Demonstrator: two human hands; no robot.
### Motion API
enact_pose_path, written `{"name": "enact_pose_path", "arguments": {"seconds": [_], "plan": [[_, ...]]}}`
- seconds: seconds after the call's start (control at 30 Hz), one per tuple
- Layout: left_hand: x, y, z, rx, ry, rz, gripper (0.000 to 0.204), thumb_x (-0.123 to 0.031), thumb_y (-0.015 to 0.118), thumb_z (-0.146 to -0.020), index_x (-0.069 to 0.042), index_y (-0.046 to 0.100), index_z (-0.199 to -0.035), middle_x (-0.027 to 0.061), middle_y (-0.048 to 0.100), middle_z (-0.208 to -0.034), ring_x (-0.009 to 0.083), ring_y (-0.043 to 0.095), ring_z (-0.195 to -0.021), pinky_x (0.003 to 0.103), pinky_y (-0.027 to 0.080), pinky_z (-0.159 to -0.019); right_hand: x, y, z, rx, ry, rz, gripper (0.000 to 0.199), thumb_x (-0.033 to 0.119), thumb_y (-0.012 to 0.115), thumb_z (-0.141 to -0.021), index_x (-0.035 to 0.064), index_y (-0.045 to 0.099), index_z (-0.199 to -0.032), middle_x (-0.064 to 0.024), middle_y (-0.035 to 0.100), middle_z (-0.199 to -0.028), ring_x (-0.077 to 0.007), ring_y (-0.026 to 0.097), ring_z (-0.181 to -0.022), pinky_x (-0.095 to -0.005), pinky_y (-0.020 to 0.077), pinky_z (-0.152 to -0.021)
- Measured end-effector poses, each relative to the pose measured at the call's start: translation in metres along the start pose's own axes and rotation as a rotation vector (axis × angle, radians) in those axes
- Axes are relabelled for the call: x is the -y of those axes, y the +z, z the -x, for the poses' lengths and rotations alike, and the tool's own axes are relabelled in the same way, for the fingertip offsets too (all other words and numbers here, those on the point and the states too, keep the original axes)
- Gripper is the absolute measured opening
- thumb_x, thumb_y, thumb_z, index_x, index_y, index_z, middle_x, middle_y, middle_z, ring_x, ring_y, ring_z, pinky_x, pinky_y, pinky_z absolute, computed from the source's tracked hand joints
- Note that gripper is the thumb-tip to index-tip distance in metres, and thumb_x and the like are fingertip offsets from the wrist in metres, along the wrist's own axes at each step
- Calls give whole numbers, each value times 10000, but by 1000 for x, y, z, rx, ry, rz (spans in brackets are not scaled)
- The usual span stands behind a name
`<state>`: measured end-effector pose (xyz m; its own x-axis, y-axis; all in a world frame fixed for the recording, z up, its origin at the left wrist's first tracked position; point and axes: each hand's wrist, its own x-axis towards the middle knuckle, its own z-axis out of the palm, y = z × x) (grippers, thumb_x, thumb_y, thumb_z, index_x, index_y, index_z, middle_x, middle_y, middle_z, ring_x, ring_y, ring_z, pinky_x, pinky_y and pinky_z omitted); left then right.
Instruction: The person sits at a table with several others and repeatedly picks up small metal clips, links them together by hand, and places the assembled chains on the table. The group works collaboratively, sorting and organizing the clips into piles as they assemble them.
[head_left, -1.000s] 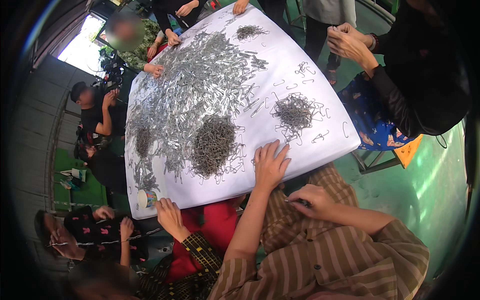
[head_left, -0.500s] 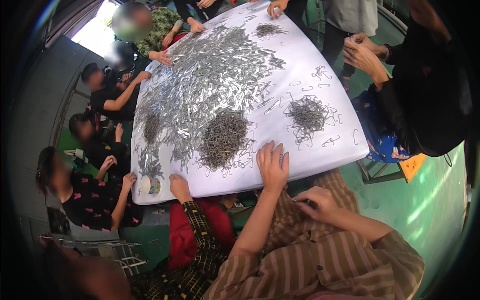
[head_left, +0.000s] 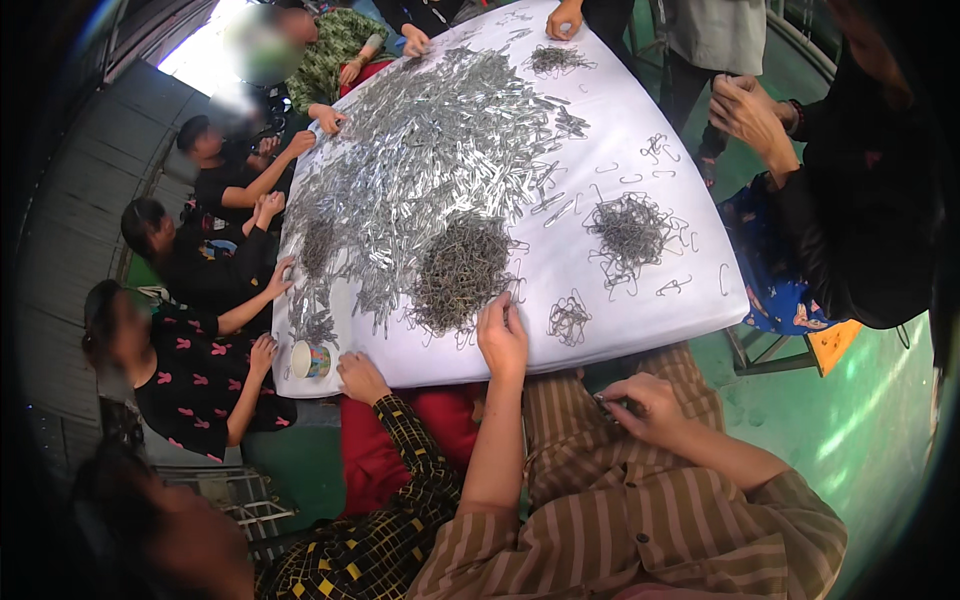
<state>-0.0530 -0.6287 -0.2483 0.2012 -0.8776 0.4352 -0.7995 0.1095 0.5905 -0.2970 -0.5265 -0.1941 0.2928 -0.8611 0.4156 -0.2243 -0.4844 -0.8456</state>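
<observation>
My left hand [head_left: 503, 338] reaches over the table's front edge to the near right side of a dark pile of bent wire hooks [head_left: 460, 278]. Its thumb and fingertips are pinched together around what looks like a wire hook at the pile's edge. Over my lap, just off the table, my right hand [head_left: 643, 408] is closed with a small metal piece [head_left: 602, 400] poking out between thumb and finger; its exact kind is too small to tell. A small heap of wire hooks [head_left: 569, 320] lies on the cloth to the right of my left hand.
A broad spread of shiny flat metal pieces [head_left: 470, 150] covers the middle of the white-covered table [head_left: 690, 305]. Another hook pile [head_left: 630, 235] lies to the right. A paper cup [head_left: 310, 360] stands at the near left corner. Several people work around the edges; a neighbour's hand [head_left: 362, 378] rests close by.
My left hand has moved left from the front of the table to the dark hook pile, uncovering the small heap of hooks. My right hand stays over my lap.
</observation>
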Motion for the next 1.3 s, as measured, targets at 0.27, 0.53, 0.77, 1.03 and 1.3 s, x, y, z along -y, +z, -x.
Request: {"name": "enact_pose_path", "arguments": {"seconds": [0.27,0.53,0.77,1.03,1.3], "plan": [[-9,17,-35,124,178,-539,90,-73,618,-758,-27,692,-736,121,661,-820,314,618,-791,401,500,-714,6,1,-1,42,40,3,195,-1,738,-717,67,672,-887,-75,688,-841,-249,641,-729,-344,503,-639],[-21,26,-56,268,251,-723,128,-60,568,-737,-26,676,-678,128,668,-738,283,657,-716,385,536,-627,3,2,-1,-16,33,7,181,-17,729,-717,48,672,-876,-94,691,-842,-264,652,-739,-347,508,-650],[-9,18,-58,297,137,-613,121,-96,597,-715,0,668,-736,172,669,-753,321,667,-738,388,544,-684,0,5,3,-1,57,-28,171,-25,721,-720,40,671,-869,-97,693,-857,-262,656,-749,-337,510,-660],[-40,-30,-30,330,-224,219,106,-26,681,-742,18,671,-838,93,674,-726,163,644,-667,288,509,-638,2,8,2,-75,128,-42,174,-44,703,-738,28,663,-891,-93,692,-839,-229,663,-745,-312,518,-658],[-84,-69,30,558,-398,1010,82,-8,631,-882,38,629,-950,86,684,-832,100,626,-743,217,503,-674,-1,12,-4,-158,279,-92,147,-52,688,-772,-11,642,-906,-110,694,-820,-173,692,-772,-273,534,-696]]}}
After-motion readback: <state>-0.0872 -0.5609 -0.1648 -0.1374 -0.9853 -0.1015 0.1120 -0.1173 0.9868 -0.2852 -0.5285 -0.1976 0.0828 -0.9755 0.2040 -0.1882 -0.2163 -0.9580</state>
